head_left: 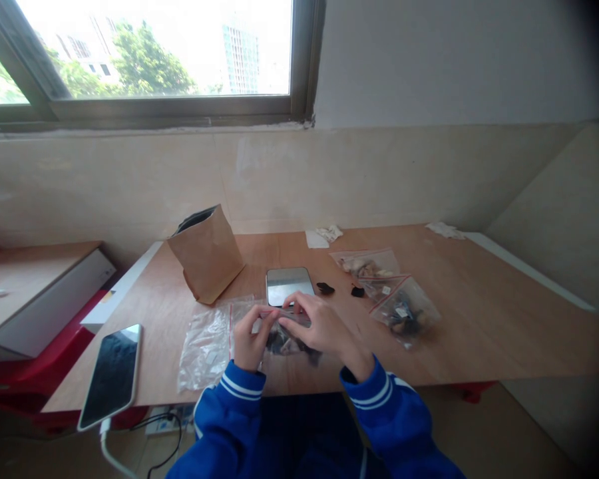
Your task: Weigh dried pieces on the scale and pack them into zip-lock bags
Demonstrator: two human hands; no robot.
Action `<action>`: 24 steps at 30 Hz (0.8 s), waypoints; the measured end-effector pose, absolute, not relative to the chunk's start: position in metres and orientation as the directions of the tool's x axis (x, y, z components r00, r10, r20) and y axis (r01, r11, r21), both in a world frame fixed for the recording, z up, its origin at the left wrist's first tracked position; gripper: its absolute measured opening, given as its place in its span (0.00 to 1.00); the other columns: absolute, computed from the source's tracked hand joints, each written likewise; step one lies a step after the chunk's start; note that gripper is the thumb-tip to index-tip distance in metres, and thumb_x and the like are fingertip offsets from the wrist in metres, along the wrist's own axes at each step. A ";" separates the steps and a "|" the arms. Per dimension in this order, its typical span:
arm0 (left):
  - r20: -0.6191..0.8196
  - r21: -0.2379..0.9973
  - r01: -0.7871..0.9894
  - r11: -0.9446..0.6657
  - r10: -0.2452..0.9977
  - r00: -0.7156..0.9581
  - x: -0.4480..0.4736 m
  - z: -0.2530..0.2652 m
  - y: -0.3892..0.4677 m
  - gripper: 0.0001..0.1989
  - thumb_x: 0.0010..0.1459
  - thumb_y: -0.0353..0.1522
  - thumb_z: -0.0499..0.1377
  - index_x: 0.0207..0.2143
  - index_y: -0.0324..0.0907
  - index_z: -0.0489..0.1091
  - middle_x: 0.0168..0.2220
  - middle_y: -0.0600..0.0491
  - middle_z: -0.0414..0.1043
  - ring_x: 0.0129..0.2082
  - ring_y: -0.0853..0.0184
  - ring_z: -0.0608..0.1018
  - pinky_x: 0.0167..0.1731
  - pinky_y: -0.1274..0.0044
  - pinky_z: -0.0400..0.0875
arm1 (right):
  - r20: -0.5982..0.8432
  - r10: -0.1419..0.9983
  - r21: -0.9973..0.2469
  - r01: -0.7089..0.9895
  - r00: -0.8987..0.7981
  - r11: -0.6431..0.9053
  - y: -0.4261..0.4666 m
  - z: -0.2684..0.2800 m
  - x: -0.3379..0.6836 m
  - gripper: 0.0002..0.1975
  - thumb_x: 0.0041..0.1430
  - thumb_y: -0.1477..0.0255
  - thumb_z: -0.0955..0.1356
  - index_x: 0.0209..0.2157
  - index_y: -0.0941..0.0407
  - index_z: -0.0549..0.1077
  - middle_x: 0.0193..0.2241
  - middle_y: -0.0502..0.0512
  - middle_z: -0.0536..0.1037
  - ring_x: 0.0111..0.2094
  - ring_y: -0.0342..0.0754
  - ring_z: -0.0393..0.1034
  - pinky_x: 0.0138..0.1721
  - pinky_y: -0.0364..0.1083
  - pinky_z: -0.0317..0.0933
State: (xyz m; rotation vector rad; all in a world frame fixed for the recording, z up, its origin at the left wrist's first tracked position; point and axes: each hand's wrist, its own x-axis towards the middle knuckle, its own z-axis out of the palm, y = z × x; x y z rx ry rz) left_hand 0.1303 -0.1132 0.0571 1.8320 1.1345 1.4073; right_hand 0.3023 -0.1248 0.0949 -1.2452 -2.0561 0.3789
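My left hand (250,337) and my right hand (323,324) pinch the top edge of a clear zip bag (288,344) with dark and pale pieces inside. The fingertips of both hands are close together along its seal. The bag's lower part hangs over the near side of the table, partly behind my hands. Just beyond my fingers lies a flat, silver-topped rectangular device (285,283), its front edge partly covered by my right hand. Clear empty-looking plastic bags (207,346) lie beside my left hand.
A brown paper bag (207,256) stands open at the back left. Filled zip bags (409,313) and two dark scraps (325,288) lie to the right. A phone (112,372) with a white cable sits at the left edge. Crumpled tissue (329,233) lies near the wall.
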 end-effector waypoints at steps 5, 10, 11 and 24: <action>0.461 0.844 0.265 -0.466 0.883 0.085 0.133 0.056 -0.111 0.09 0.59 0.36 0.56 0.31 0.41 0.72 0.30 0.53 0.75 0.33 0.67 0.76 0.36 0.77 0.68 | 0.427 0.830 -0.449 0.713 -0.359 0.539 -0.116 0.090 0.295 0.10 0.64 0.73 0.63 0.28 0.55 0.67 0.24 0.50 0.70 0.29 0.46 0.64 0.32 0.43 0.52; 0.398 0.884 0.240 -0.401 0.915 0.064 0.133 0.057 -0.110 0.12 0.60 0.39 0.54 0.32 0.41 0.72 0.31 0.53 0.76 0.33 0.66 0.76 0.35 0.77 0.68 | 0.501 0.779 -0.381 0.711 -0.377 0.590 -0.113 0.087 0.290 0.12 0.65 0.75 0.61 0.26 0.55 0.66 0.25 0.51 0.71 0.31 0.47 0.64 0.33 0.44 0.52; 0.395 0.887 0.239 -0.395 0.917 0.050 0.132 0.057 -0.109 0.13 0.60 0.39 0.54 0.32 0.41 0.73 0.31 0.53 0.76 0.33 0.66 0.76 0.36 0.77 0.68 | 0.497 0.783 -0.403 0.700 -0.374 0.590 -0.113 0.087 0.291 0.11 0.65 0.74 0.61 0.27 0.55 0.66 0.26 0.51 0.71 0.31 0.47 0.64 0.34 0.44 0.53; 0.404 0.897 0.279 -0.341 0.891 -0.208 0.127 0.047 -0.100 0.14 0.61 0.43 0.52 0.35 0.43 0.70 0.25 0.56 0.68 0.23 0.70 0.70 0.25 0.80 0.64 | 0.466 0.834 -0.470 0.716 -0.295 0.516 -0.119 0.085 0.303 0.09 0.64 0.72 0.62 0.29 0.55 0.68 0.25 0.51 0.73 0.28 0.46 0.67 0.31 0.44 0.53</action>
